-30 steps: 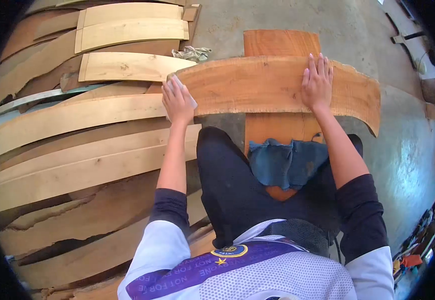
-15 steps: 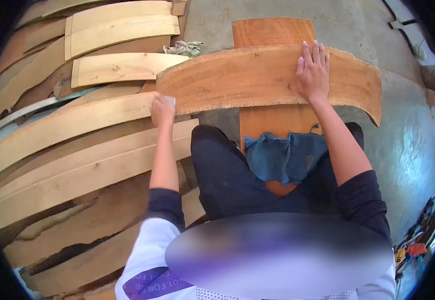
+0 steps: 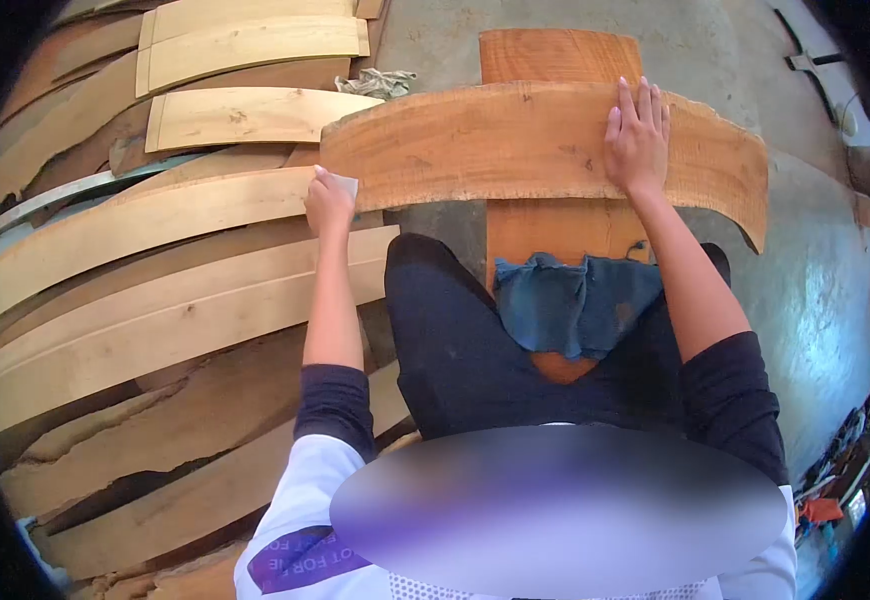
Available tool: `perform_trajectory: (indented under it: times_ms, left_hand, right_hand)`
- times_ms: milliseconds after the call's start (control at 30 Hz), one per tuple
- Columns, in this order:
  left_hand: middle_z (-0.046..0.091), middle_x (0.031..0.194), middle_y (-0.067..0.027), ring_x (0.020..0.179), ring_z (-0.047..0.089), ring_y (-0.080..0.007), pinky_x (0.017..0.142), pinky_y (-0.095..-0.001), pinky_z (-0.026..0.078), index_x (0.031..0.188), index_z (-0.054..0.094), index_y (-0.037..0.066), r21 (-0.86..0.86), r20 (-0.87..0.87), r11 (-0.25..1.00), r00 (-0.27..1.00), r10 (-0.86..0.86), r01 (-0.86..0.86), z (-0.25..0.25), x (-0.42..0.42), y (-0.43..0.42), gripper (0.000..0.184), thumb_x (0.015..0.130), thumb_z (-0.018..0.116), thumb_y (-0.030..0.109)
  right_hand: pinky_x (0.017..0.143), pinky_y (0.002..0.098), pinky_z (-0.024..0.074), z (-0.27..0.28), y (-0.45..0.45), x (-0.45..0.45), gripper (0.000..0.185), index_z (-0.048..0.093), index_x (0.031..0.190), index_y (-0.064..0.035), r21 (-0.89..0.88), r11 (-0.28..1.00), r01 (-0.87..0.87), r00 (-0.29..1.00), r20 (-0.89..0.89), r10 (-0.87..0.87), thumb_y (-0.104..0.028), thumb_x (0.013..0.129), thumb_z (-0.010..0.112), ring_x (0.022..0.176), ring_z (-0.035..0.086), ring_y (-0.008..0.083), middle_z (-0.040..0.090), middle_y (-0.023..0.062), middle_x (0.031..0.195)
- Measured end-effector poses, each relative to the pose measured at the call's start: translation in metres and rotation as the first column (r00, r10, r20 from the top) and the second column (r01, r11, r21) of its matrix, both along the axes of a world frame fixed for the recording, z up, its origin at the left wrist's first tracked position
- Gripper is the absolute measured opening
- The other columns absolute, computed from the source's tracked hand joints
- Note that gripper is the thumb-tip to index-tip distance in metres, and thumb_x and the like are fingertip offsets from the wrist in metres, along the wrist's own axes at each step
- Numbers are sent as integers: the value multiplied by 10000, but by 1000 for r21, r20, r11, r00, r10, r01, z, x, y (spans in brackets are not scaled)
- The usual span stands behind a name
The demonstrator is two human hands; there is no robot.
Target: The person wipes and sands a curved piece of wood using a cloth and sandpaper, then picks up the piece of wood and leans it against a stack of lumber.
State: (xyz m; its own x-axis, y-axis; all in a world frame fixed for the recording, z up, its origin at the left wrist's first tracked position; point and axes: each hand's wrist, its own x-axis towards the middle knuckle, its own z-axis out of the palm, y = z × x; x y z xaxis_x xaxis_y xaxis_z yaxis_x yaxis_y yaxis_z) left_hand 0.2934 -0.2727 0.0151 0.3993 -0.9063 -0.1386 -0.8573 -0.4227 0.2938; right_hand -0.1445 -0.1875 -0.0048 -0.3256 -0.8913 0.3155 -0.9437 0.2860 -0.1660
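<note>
A curved reddish-brown board point(image 3: 455, 150) with rough, bark-like edges lies crosswise in front of me. It rests over an upright-running orange wooden plank point(image 3: 565, 225) between my knees. My right hand point(image 3: 638, 145) lies flat on the board's right half, fingers stretched out. At the board's left end, my left hand point(image 3: 329, 203) is closed on a small pale grey flat piece point(image 3: 349, 187), whose kind I cannot make out. That hand is also right at the end of a long pale board point(image 3: 155, 225) to the left. A blue cloth point(image 3: 580, 305) drapes over the plank near my lap.
Several pale curved boards point(image 3: 175, 310) lie stacked and spread to the left. A crumpled light cloth point(image 3: 380, 84) sits beyond the brown board's left end. Grey floor point(image 3: 805, 300) stretches to the right, with assorted clutter point(image 3: 823, 510) at its lower edge.
The whole view has shifted slightly, so the boards appear a little higher. My right hand stays flat on the brown board, and my left hand stays by its left end with the pale piece.
</note>
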Motion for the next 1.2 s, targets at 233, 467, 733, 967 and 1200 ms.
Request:
perform_trajectory:
  times_ms: [233, 467, 733, 967, 1200]
  left_hand:
    - [673, 1162, -282, 1113, 623, -476, 978, -553, 466, 1138, 650, 19, -96, 75, 990, 992, -98, 105, -11, -41, -86, 595, 1050, 259, 459]
    - [713, 1115, -207, 1077, 663, -377, 948, -516, 483, 1013, 695, 46, 125, 215, 737, 707, -674, 664, -16, -84, -104, 514, 1048, 316, 391]
    - [698, 1124, -173, 1089, 637, -366, 944, -506, 494, 1046, 673, 87, -68, 273, 586, 580, -767, 807, -5, -205, -45, 479, 1069, 297, 382]
    - [692, 1082, -191, 1062, 627, -373, 982, -521, 439, 1066, 667, 38, -57, 271, 600, 591, -760, 798, -21, -126, -68, 458, 1039, 390, 402]
    - [323, 1562, -242, 1473, 261, -425, 1180, -566, 245, 1496, 341, -17, -207, 240, 716, 744, -623, 666, -28, -118, -19, 587, 1048, 396, 358]
  right_hand:
    - [1211, 498, 245, -4, -1, -2, 493, 470, 1491, -119, -10, 1000, 9, 1000, -1, -9, -285, 1029, 422, 1465, 338, 366, 398, 189, 1560]
    - [1207, 485, 265, -2, -1, -1, 491, 497, 1471, -132, -14, 1000, 21, 999, -43, -22, -300, 1012, 450, 1462, 352, 344, 418, 172, 1550]
    - [1211, 482, 259, -4, 0, 0, 496, 492, 1477, -136, -13, 999, 29, 999, -15, -30, -295, 1009, 443, 1465, 348, 346, 407, 170, 1561]
    - [1211, 484, 257, 0, 2, 3, 494, 500, 1466, -123, -32, 999, 24, 1000, 5, -23, -289, 1002, 457, 1461, 349, 351, 411, 176, 1555]
    - [1212, 483, 255, 0, 1, 0, 496, 495, 1467, -119, -24, 1000, 17, 1000, -1, -17, -296, 1005, 464, 1465, 341, 346, 408, 178, 1554]
